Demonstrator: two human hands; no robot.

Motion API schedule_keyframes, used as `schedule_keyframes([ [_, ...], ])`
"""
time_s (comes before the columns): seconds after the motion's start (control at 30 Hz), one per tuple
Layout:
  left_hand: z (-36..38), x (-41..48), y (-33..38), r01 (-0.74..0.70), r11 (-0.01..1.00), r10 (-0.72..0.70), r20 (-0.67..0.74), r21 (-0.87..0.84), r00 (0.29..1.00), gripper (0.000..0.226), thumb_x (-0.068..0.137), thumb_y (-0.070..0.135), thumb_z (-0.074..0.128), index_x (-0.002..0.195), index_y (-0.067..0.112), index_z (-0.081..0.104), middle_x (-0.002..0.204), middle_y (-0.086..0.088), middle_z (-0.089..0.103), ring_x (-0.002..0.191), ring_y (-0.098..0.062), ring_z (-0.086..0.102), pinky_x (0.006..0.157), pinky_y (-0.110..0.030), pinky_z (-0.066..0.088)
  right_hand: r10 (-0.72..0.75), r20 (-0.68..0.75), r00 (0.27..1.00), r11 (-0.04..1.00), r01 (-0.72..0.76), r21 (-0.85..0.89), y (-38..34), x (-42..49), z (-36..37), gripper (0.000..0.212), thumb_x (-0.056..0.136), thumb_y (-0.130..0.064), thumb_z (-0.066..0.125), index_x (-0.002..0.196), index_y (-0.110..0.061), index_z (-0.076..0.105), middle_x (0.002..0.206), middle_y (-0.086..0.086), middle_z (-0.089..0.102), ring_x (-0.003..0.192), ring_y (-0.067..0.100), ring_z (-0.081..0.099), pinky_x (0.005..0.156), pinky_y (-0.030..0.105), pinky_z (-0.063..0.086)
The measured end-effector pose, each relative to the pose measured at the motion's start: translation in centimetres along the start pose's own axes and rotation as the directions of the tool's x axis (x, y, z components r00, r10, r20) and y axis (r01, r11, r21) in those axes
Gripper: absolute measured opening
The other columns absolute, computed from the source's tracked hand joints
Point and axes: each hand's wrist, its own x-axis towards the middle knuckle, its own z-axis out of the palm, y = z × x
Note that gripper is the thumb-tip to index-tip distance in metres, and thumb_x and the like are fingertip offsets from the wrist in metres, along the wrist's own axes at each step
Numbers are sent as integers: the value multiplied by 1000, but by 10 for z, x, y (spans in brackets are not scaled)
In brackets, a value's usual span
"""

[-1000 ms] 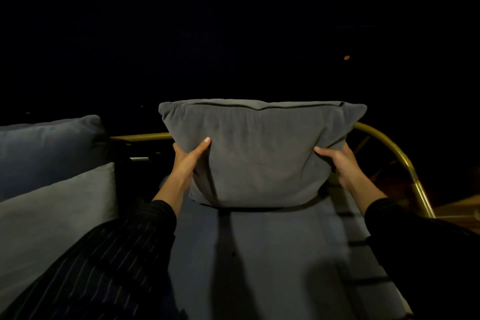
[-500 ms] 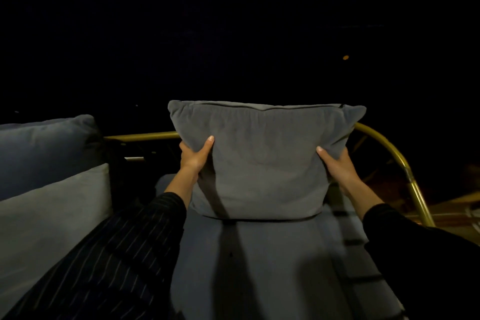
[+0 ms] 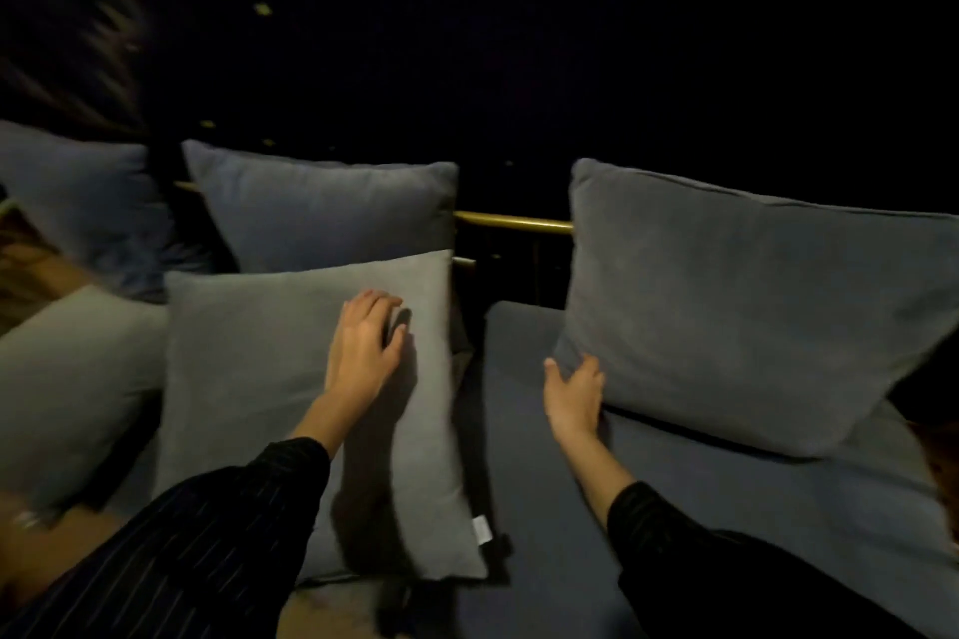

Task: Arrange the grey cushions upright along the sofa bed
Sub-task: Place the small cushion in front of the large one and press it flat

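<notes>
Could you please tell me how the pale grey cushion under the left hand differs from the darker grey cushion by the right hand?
The pale grey cushion is lighter and lies reclined; the darker grey cushion stands upright. The left hand rests flat on the pale one; the right hand touches the darker one's lower corner. Both are square fabric cushions.

Layout relative to the brass rail (image 3: 514,222) at the back of the sofa bed (image 3: 545,431): right of it, one cushion (image 3: 737,306) stands upright before me; left of it, a rear cushion (image 3: 322,213), with a front cushion (image 3: 259,379) leaning before it.
</notes>
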Motion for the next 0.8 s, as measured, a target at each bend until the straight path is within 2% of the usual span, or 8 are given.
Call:
schedule_keyframes([
  [0.13,-39,-30,-90,163,984,-158,-80,69,984,50,93,37,62,132,4,60,140,-20,55,136,-39,46,113,-56,35,-102,308,946,988,132,-78,-29,-49,83,71,90,-33,62,146,-2,30,148,23,36,135,36,39,108,36,33],
  [0.27,-71,-44,-145,380,925,-377,-129,-7,917,63,92,42,65,143,8,50,151,-18,45,142,-38,39,114,-60,32,-58,391,918,973,140,-185,-36,-67,129,93,80,-50,68,149,-8,22,150,23,32,138,39,34,114,43,31],
  [0.33,-83,-50,-174,503,854,-511,-41,-132,858,74,91,50,62,151,13,38,155,-18,38,142,-40,36,116,-56,33,-34,393,919,978,112,-176,-35,-65,135,105,74,-54,72,152,-12,14,154,19,27,140,38,32,115,45,30],
  [0.43,-87,-62,-205,548,760,-539,133,-350,832,95,80,64,65,156,27,24,160,-13,33,146,-36,35,118,-52,33,-11,460,888,1000,6,13,-25,-59,133,122,62,-58,79,154,-26,5,156,9,29,139,31,37,114,47,34],
  [0.5,-83,-65,-208,593,625,-587,195,-508,786,103,78,58,73,158,28,17,161,-9,32,145,-32,37,118,-49,35,-2,486,874,994,-49,93,-17,-60,132,132,51,-64,80,153,-30,5,155,6,33,136,27,42,113,48,36],
  [0.6,-79,-63,-208,668,432,-672,278,-606,687,122,60,61,83,156,34,14,159,-7,35,142,-33,41,116,-51,37,-27,482,876,989,-46,139,-14,-60,131,120,59,-56,81,152,-29,10,152,5,38,132,26,46,111,48,39],
  [0.67,-81,-58,-208,669,419,-683,271,-614,678,126,52,61,86,155,31,18,155,-8,40,137,-33,46,113,-53,41,-63,490,870,983,-31,183,-13,-57,128,104,72,-45,78,152,-25,14,148,4,42,128,24,49,110,46,40],
  [0.8,-84,-54,-183,631,444,-692,204,-636,692,116,62,44,91,153,14,26,144,-6,50,129,-30,53,110,-48,45,-77,465,882,964,-53,260,-3,-57,101,91,79,-36,75,150,-22,19,140,3,45,119,20,50,104,39,44],
])
